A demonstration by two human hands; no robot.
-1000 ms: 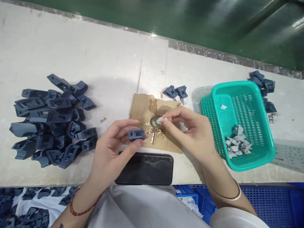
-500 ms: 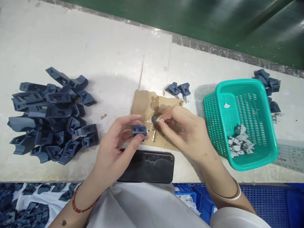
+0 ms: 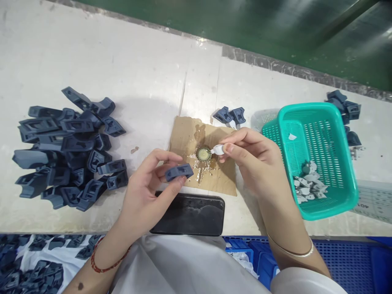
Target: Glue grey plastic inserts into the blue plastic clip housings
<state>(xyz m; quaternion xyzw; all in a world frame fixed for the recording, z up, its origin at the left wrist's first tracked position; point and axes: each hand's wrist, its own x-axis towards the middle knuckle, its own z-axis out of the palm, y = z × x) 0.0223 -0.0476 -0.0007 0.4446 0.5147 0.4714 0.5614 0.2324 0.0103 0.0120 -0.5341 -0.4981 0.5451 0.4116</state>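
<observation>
My left hand (image 3: 153, 183) pinches a dark blue-grey plastic part (image 3: 179, 172) between thumb and fingers, above the near left corner of the cardboard. Between the thumb and forefinger of my right hand (image 3: 254, 159) is a small white plastic piece (image 3: 218, 150), its narrow tip pointing left. That tip is close to the rim of a small round cap (image 3: 203, 154) holding pale liquid. Wet drops surround the cap on the brown cardboard (image 3: 220, 179). Two more blue-grey parts (image 3: 229, 116) lie just beyond the cardboard, with white bits under them.
A pile of blue-grey parts (image 3: 70, 151) covers the table's left side. At right stands a green basket (image 3: 349, 171) with small white-grey pieces (image 3: 310, 183) inside. More parts (image 3: 344, 106) lie behind it. A black phone (image 3: 190, 216) rests at the near edge; blue crates (image 3: 263, 261) sit below.
My right hand has drawn back rightward from the cap with the white piece, uncovering the liquid. The blue-grey part in my left hand has turned and now shows its long hollow side.
</observation>
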